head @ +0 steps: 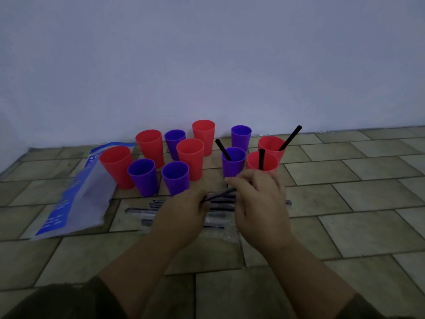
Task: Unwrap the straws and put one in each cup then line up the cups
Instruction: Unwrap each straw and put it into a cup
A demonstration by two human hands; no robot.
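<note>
Several red and purple cups stand on the tiled floor near the wall. Three at the right hold a black straw each: a purple cup (232,162), a red cup (262,163) and a red cup (272,146) behind it. My left hand (184,214) and my right hand (257,201) together grip one wrapped black straw (220,194), held slanted just above a pile of wrapped straws (147,209). Both hands hide much of the pile.
A blue and clear plastic bag (76,199) lies flat at the left beside a red cup (117,166). Empty clear wrappers (218,236) lie under my wrists. The wall (207,65) runs right behind the cups.
</note>
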